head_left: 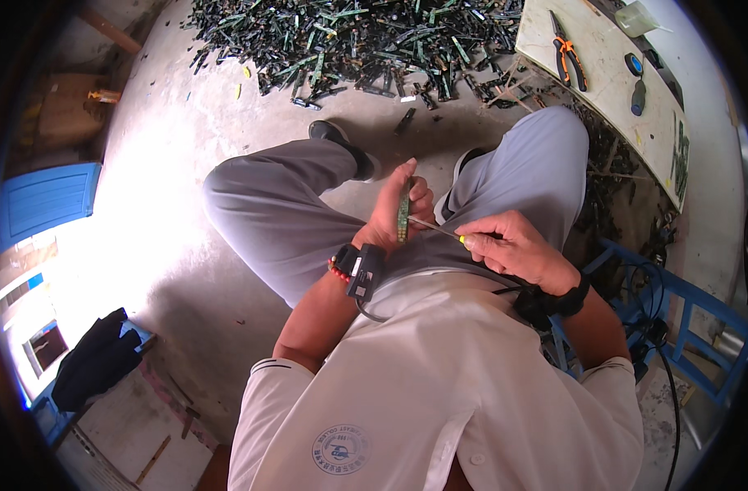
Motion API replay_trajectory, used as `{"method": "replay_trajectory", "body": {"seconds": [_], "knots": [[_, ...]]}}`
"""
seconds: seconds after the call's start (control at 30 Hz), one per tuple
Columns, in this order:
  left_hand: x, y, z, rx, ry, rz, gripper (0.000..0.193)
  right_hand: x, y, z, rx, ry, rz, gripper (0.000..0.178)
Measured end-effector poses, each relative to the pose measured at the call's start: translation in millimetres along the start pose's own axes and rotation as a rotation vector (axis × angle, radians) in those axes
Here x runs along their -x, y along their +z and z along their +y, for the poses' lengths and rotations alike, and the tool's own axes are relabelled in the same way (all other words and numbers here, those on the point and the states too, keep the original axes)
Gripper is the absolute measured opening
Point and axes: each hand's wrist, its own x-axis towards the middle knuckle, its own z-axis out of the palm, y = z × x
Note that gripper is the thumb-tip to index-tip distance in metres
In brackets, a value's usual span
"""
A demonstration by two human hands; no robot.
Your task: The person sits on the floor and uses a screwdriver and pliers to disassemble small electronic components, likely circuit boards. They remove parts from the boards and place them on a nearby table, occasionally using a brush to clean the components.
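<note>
Over my lap, my left hand (388,209) is closed around a narrow green strip (403,217) that looks like a circuit board, held upright with the thumb along its top. My right hand (517,250) grips the handle of a thin screwdriver (438,229), whose yellow collar shows at the fingers. The metal shaft points left, and its tip meets or nearly meets the strip's edge; contact is too small to tell. Most of the handle is hidden inside my right fist.
A large heap of dark and green strips (349,41) covers the floor ahead. On the pale table (615,114) at the right lie orange-handled pliers (566,61), another screwdriver (638,96) and several green strips (680,159). A blue metal frame (689,299) and black cable (675,393) stand beside my right arm.
</note>
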Motion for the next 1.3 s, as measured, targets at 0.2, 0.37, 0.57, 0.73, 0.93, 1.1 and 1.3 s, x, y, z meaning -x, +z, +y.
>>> {"method": "replay_trajectory", "body": {"seconds": [0.2, 0.37, 0.57, 0.73, 0.93, 1.1, 1.3], "knots": [[-1, 1, -3, -0.015, -0.013, 0.003, 0.058, 4, -10, -11, -0.062, 0.079, -0.038, 0.029], [1, 8, -1, -0.059, -0.013, 0.027, 0.058, 4, -10, -5, 0.143, -0.044, -0.002, 0.026], [2, 8, -1, -0.084, -0.01, 0.042, 0.057, 3, -1, 0, 0.341, -0.185, 0.087, 0.025], [1, 9, -4, -0.073, -0.008, 0.069, 0.056, 4, 0, 1, 0.304, -0.188, 0.073, 0.027], [-2, 6, -3, -0.01, -0.019, 0.06, 0.056, 2, -5, 8, -0.066, 0.011, -0.016, 0.03], [-3, 3, -2, -0.018, -0.014, 0.041, 0.056, 1, -1, 2, -0.286, 0.172, -0.07, 0.03], [-3, 6, -3, -0.059, 0.008, 0.148, 0.056, -4, 12, 27, 0.131, -0.184, 0.055, 0.029]]}}
